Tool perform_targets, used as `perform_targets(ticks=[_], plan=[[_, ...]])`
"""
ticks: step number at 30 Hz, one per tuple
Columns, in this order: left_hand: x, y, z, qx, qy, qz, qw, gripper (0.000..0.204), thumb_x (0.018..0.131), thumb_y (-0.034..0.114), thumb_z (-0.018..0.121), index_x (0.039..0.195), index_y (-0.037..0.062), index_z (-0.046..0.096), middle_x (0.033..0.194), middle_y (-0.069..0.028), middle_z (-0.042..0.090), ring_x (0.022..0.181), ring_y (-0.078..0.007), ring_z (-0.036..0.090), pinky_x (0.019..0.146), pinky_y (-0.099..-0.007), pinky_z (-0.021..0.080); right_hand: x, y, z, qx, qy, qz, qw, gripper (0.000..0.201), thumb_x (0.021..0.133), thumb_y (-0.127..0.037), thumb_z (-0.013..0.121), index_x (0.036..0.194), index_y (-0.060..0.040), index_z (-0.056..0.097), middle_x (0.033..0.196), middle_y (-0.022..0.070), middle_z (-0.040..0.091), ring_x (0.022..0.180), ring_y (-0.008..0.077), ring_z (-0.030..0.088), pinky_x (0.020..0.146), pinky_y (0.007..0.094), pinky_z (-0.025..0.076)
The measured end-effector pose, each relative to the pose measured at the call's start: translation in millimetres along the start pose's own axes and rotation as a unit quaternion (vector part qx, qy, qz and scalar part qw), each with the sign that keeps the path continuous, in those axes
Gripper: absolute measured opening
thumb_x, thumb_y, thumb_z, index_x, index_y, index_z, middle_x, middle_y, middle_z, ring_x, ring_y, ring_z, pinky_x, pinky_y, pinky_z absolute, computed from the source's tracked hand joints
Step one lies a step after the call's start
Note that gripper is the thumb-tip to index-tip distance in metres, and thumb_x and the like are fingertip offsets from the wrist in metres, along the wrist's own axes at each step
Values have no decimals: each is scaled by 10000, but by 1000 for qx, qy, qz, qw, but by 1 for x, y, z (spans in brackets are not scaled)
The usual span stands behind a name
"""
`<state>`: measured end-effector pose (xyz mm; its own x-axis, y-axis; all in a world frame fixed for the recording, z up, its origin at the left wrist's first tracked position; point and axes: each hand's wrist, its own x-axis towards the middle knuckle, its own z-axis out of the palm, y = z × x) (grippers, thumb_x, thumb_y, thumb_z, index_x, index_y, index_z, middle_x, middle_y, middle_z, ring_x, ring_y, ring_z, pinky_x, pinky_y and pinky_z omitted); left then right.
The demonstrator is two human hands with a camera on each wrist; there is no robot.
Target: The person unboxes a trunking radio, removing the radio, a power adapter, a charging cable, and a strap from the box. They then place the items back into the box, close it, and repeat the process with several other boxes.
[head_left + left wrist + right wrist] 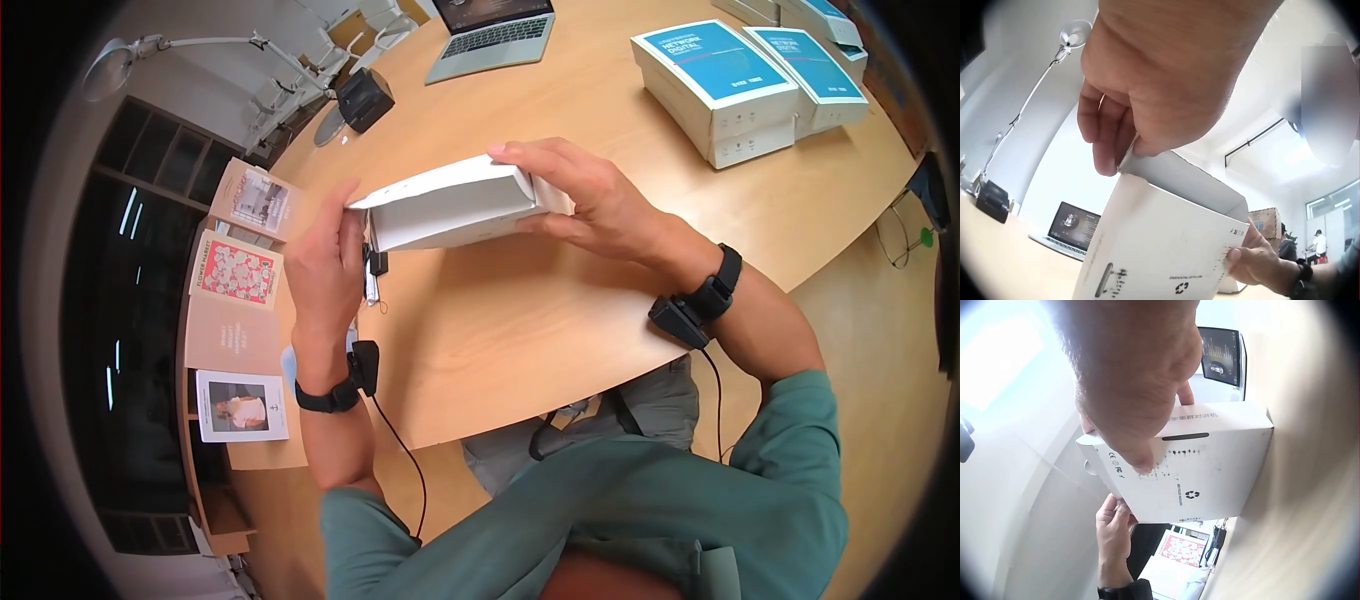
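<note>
A white cardboard box point(450, 235) is held up above the table, one side open and its grey inside showing. My left hand point(325, 255) pinches the edge of the opening at the box's left end; the left wrist view shows the left hand point(1147, 87) with fingers and thumb at that corner. Across the other end, my right hand point(600, 200) grips the box, thumb on one face and fingers on the opposite one. In the right wrist view, small print and a dark slot mark the box point(1210, 475) under the right hand point(1141, 394).
A laptop point(495, 45) stands at the back. Boxes with blue labels point(710, 65) are stacked at the back right. Books point(235, 270) line the left side, near a lamp point(110, 65) with a black base point(365, 100). A grey bag point(640, 400) lies by the front edge.
</note>
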<state>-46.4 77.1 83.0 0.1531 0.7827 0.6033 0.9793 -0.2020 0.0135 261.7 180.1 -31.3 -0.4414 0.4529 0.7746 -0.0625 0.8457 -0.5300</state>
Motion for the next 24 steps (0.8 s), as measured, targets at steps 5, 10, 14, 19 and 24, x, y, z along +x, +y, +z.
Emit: perform_targets(ticks=[5, 10, 14, 19, 24], plan=[[11, 6, -6, -5, -10, -5, 1000, 262, 1045, 72, 654, 1289, 91, 748, 750, -192, 682, 670, -346, 704, 640, -426, 527, 2, -3, -1, 8, -2, 14, 1000, 824, 872, -2, 868, 1615, -151, 543, 1511, 142, 657, 1326, 359, 653, 1129, 460, 551], [18, 9, -10, -32, -64, -30, 997, 264, 1052, 37, 592, 1252, 44, 764, 817, -151, 743, 721, -235, 761, 699, -347, 571, 2, -2, 0, 4, 25, 0, 1000, 895, 878, -40, 856, 1663, -272, 495, 1332, 133, 690, 1209, 339, 692, 1038, 431, 590], [3, 7, -4, -24, -61, -19, 998, 298, 1057, 29, 608, 1313, 61, 757, 859, -160, 762, 769, -234, 777, 728, -344, 579, 2, 2, -1, 6, 26, 2, 1000, 877, 878, -40, 854, 1651, -263, 507, 1352, 133, 694, 1232, 337, 690, 1045, 433, 588], [-6, 2, -2, -34, -15, 61, 997, 325, 1069, 29, 634, 1371, 81, 743, 894, -158, 768, 795, -224, 770, 752, -339, 582, 3, 4, 0, 15, 26, -16, 999, 821, 861, -2, 847, 1600, -194, 545, 1461, 95, 681, 1315, 331, 663, 1104, 436, 567], [-8, -1, 1, -65, -33, 24, 997, 337, 1061, 25, 641, 1378, 76, 745, 874, -148, 748, 740, -226, 736, 734, -346, 575, 3, 3, -2, 15, 20, -7, 1000, 800, 853, 18, 840, 1580, -168, 561, 1496, 78, 672, 1338, 323, 653, 1131, 437, 553]])
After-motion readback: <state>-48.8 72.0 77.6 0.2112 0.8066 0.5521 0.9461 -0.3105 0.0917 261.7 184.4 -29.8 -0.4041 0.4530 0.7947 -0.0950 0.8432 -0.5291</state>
